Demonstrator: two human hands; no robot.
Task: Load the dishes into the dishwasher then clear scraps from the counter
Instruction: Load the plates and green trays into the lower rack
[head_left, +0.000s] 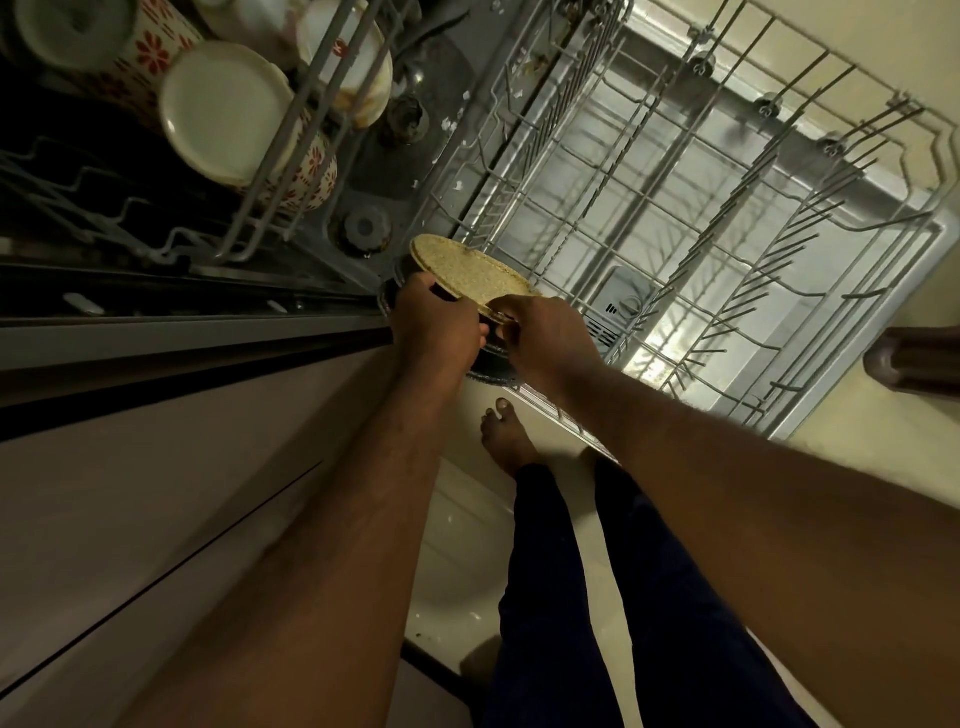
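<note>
2 bare forearms (363, 493); dark navy trousers (566, 597); 1 bare foot (506, 436).

I hold a round tan plate (467, 267), speckled and tilted, on top of a dark dish (491, 373). My left hand (436, 322) grips the dark dish and my right hand (550, 343) pinches the plate's near edge, at the corner of the pulled-out grey wire lower rack (675, 208). In the upper rack (270, 171), flowered mugs (228, 111) sit upside down beside a soiled white bowl (358, 67).
</note>
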